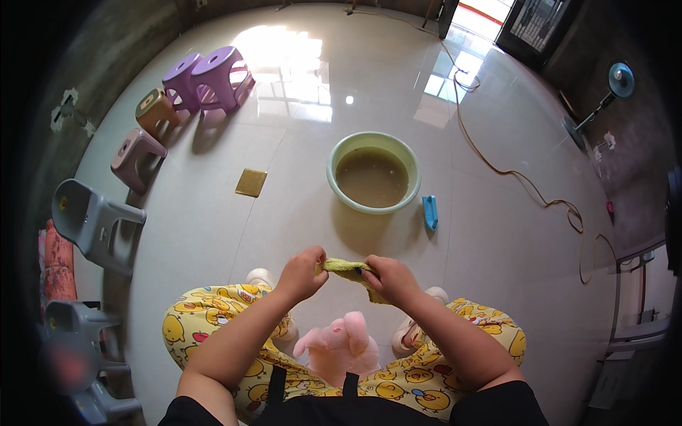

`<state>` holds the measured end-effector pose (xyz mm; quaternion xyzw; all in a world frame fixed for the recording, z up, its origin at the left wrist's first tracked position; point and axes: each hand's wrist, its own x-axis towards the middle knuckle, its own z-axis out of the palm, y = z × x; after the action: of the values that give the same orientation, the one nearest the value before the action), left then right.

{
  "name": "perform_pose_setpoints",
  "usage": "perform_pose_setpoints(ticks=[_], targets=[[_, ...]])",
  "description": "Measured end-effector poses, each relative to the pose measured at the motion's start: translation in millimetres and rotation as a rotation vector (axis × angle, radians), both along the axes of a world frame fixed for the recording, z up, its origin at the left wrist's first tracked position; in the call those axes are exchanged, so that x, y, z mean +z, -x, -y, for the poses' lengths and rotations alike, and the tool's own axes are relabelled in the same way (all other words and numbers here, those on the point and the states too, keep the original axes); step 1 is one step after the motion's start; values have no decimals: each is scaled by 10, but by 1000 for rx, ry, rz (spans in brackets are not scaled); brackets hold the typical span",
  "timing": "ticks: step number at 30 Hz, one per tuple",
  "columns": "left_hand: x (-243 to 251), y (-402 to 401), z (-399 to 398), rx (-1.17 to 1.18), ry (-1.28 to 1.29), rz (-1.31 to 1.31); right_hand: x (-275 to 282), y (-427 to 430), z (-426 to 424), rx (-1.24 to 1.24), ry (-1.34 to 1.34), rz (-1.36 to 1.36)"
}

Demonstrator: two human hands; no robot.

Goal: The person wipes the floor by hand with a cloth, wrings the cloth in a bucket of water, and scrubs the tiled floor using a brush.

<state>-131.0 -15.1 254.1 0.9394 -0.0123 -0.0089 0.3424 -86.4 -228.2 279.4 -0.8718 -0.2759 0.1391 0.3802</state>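
A yellow-green cloth (346, 264) is stretched between my two hands, above the floor and in front of my knees. My left hand (302, 272) pinches its left end. My right hand (391, 279) grips its right end, where part of the cloth hangs down. Beyond my hands stands a pale green plastic basin (373, 206) holding murky brown water (373, 177). A blue plastic brush (430, 213) lies on the floor at the basin's right. Below my hands, between my legs, sits a pink plush toy (341, 349), partly hidden by my clothes.
Purple stools (218, 72), a brown stool (154, 109), a pinkish stool (136, 154) and a grey chair (98, 218) line the left side. A brass-coloured floor plate (251, 182) lies left of the basin. At the right are a long cord (482, 154) and a standing fan (602, 104).
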Motion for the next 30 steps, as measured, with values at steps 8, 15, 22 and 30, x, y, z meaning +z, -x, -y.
perform_pose_setpoints(ticks=[8, 15, 22, 30], targets=[[-57, -12, 9, -42, 523, -330, 22, -107, 66, -83, 37, -189], [-179, -31, -24, -89, 944, -560, -103, -169, 133, -142, -99, -133], [-81, -21, -25, -35, 1022, -648, -75, -212, 144, -16, -147, -42], [-80, 0, -12, 3, 1187, -693, -24, -203, 112, -5, -336, 162]])
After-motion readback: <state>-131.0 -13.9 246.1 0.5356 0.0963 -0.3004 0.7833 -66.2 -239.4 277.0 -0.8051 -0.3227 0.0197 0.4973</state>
